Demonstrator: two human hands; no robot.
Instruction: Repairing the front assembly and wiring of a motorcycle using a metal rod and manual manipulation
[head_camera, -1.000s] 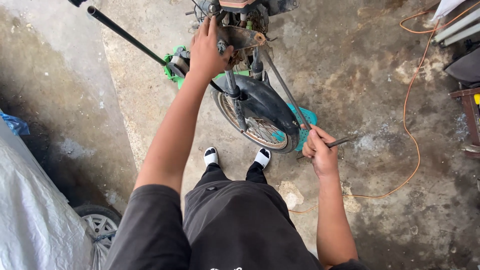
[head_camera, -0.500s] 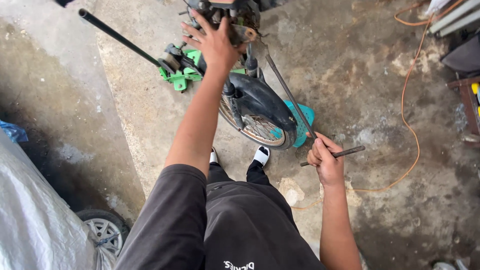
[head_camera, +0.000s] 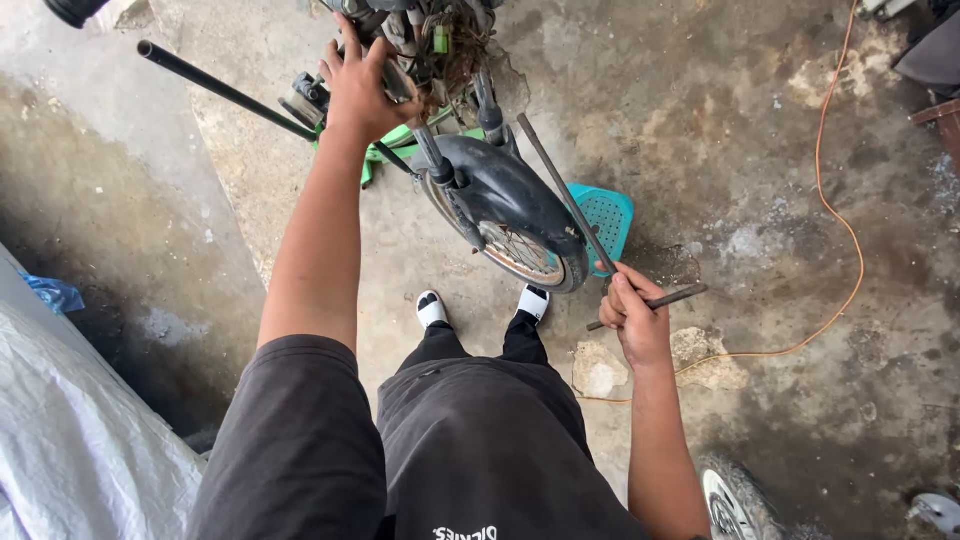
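Leftmost, a grey plastic sheet (head_camera: 70, 430) fills the near left corner, and a scrap of blue cloth (head_camera: 52, 293) lies at its far edge. Beyond that the concrete floor (head_camera: 780, 180) is dark and damp, then turns pale where a long black bar (head_camera: 225, 90) slants from the far left toward the middle, ending at a green stand (head_camera: 385, 150) on the ground.

The left hand (head_camera: 362, 88) reaches far out, arm straight, fingers spread and wrapped over the stripped front end of a motorbike (head_camera: 430, 45) at the top edge of the view; it grips the metal there among loose wires. Just right of and nearer than this hand, the black mudguard (head_camera: 500, 195) curves over the front wheel (head_camera: 515, 250), which points toward the person's white-toed shoes (head_camera: 432, 308). Between wheel and shoes only a narrow strip of floor lies open.

A thin metal rod (head_camera: 560, 190) runs from the bike's front down to the right hand (head_camera: 632, 320), crossing in front of a teal plastic stool (head_camera: 612, 215). The right hand is clenched around a short dark bar (head_camera: 668, 298) that sticks out to the right, and the rod's near end meets the same fist. Near this hand lie two broken lumps of concrete (head_camera: 600, 370).

Farther right the floor is open, crossed by a looping orange cable (head_camera: 850, 250). Another tyre (head_camera: 735, 500) shows at the near right edge.
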